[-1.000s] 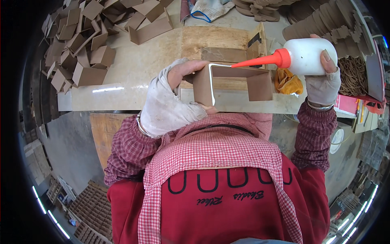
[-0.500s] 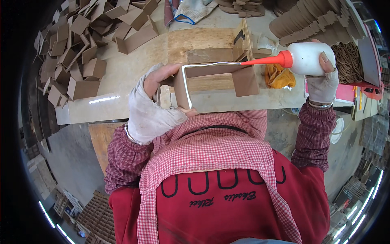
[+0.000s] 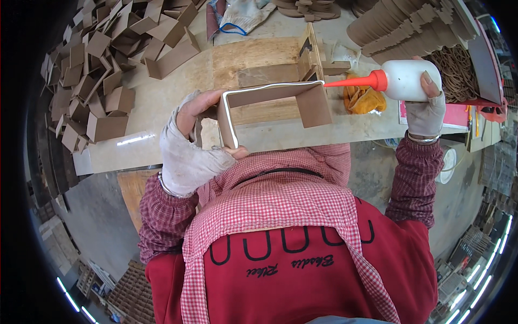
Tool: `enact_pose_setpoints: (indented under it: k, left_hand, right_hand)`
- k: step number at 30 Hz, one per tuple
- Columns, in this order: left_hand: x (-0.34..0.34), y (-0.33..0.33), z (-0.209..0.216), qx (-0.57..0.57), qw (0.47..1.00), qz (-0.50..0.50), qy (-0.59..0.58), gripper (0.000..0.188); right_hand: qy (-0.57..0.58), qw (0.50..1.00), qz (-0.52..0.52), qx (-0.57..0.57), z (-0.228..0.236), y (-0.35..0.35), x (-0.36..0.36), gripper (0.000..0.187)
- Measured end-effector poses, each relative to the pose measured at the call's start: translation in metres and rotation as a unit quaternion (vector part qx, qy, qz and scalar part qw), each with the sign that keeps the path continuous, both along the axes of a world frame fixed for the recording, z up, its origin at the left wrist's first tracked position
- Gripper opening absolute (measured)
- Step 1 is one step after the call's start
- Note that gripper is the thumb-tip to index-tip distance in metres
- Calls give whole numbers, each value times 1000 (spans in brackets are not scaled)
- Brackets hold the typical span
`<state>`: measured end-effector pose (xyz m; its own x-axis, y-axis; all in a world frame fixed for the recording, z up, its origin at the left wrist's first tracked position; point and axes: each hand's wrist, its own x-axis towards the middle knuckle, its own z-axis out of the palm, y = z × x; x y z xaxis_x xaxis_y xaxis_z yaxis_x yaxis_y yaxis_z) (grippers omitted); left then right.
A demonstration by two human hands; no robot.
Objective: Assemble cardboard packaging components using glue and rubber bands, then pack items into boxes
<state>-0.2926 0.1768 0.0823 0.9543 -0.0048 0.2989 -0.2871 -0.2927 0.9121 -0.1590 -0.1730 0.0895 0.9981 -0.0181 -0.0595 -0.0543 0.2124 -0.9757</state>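
My left hand (image 3: 191,140), in a pale fingerless glove, grips the left end of a brown three-sided board frame (image 3: 314,108). The frame is held above the front of the table, its open side toward me. A white bead of glue (image 3: 270,87) runs along the edge of its left and long sides. My right hand (image 3: 429,108), gloved the same way, is closed around a white glue bottle (image 3: 407,80) lying sideways. Its red nozzle (image 3: 350,82) points left, with the tip at the frame's far right corner.
Many folded brown board pieces (image 3: 108,70) are heaped at the left. Behind the frame stands a wooden jig (image 3: 310,51). An orange cloth (image 3: 364,100) lies below the nozzle. Stacked brown cutouts (image 3: 410,27) and a box of rubber bands (image 3: 456,73) sit at the right; a glove (image 3: 243,16) lies at the back.
The glue bead has lengthened to the right corner of the frame's long side. My left hand and the frame have shifted left, while the bottle has barely moved relative to the view.
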Motion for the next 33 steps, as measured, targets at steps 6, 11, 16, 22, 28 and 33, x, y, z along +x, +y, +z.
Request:
enact_pose_setpoints:
  k: [6, 11, 16, 22, 28, 33]
  left_hand:
    - [0, 0, -1, 0, 1000, 4, 0, 74]
    - [0, 2, -2, 0, 1000, 12, 1, 75]
    - [-1, 3, -3, -4, 1000, 16, 4, 76]
    - [-4, 4, -7, -18, 999, 34, 9, 74]
    - [4, 3, -8, -59, 997, 57, 7, 72]
    - [-4, 7, -9, -112, 991, 66, 24, 68]
  right_hand:
    - [-15, 1000, 2, -3, 2, -4, -6, 54]
    - [-14, 1000, 25, -2, 5, -8, -14, 54]
    - [-21, 999, 37, -8, 6, -11, -20, 55]
    - [-18, 999, 37, 4, 6, -13, -27, 56]
    - [-32, 995, 12, 97, 0, -5, -28, 57]
    - [-37, 995, 34, 88, -2, 3, -29, 59]
